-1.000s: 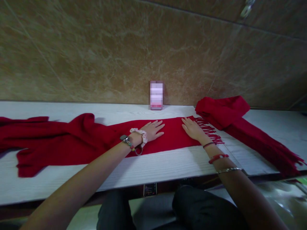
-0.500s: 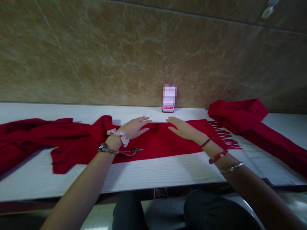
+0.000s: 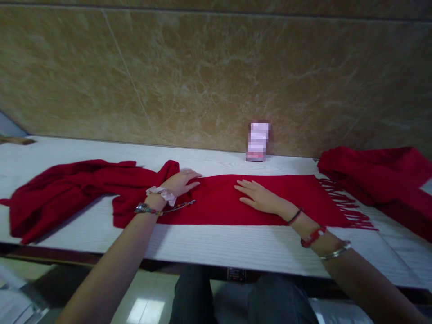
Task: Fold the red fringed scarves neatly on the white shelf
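Observation:
A red scarf (image 3: 216, 209) lies lengthwise on the white tabletop, smooth in its middle, with a fringe (image 3: 349, 207) at its right end. Toward the left the cloth turns into a bunched, wrinkled heap (image 3: 64, 193). My left hand (image 3: 180, 182) is at the border between heap and smooth stretch, fingers extended along the far edge and thumb apart. Flat over the smooth part, my right hand (image 3: 259, 196) has its fingers spread and pointing left. Neither hand grips the cloth. Whether the left palm presses on it is hard to tell.
A phone (image 3: 258, 139), its screen blurred out, leans against the brown marbled wall (image 3: 202, 81). Folded red cloth (image 3: 374, 175) lies beyond the fringe on the right. The table's near edge (image 3: 189, 265) runs above my knees. A brown item (image 3: 16, 140) is at far left.
The view has swung left, showing more of the heap. My right hand has come nearer to me, off the scarf's far edge onto its middle. My hands are slightly farther apart.

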Demonstrator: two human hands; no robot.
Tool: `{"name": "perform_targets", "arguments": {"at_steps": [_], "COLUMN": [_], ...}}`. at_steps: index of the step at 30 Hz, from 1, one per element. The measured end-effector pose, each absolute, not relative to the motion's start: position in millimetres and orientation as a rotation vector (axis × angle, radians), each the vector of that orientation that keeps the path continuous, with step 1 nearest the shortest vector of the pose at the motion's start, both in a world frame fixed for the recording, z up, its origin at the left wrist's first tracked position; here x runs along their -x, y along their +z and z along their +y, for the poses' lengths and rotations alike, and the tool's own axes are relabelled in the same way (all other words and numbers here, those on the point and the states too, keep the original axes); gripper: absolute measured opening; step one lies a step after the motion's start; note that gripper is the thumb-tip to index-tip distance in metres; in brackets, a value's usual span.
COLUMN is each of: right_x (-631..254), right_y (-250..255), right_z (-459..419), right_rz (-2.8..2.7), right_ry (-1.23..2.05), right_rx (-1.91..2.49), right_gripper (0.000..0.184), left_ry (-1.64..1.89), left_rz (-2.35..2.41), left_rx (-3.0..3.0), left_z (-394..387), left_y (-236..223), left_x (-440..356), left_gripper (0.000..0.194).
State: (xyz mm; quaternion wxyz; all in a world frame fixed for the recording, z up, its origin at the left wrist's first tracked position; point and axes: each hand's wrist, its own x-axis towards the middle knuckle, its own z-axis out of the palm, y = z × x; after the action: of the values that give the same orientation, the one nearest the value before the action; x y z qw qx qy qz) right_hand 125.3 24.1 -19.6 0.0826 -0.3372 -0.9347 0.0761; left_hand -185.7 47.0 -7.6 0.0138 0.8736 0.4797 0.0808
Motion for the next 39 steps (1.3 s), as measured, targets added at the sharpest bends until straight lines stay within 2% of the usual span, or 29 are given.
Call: {"name": "perform_targets", "arguments": {"at_steps": [5,10,12,19,27,39], "right_x": [-124,-124,-125,-125,-126,-126], "right_y": [-20,-21,-22,-22,-18,-19], "right_z": [22,21,21,24,25,27], "right_rz": [-2.761,-2.752,-2.744,-2.741,-2.75,-2.749], "right_ry": [0.207,0.211,0.217,0.225,0.222,0.226], "right_rx": [1.001,1.009,0.996,0.977,0.984,0.981], "right_gripper": [0.051,0.051,0.05,0.049,0.048,0.048], "left_ry": [0.239,-0.164,-0.2,-0.103,0.095,0.269], "left_rz": [1.704,1.729,1.757,1.79,1.642,1.553], "left_rx": [-2.755,-2.671,-2.637,-2.655,-2.557,-2.329], "left_z": [43,38,38,41,48,49], "left_y": [10,27,35,54,38,13], "left_x": [196,215,223,238,190,181], "left_gripper": [0.026,0.019,0.018,0.022,0.037,0.031]}}
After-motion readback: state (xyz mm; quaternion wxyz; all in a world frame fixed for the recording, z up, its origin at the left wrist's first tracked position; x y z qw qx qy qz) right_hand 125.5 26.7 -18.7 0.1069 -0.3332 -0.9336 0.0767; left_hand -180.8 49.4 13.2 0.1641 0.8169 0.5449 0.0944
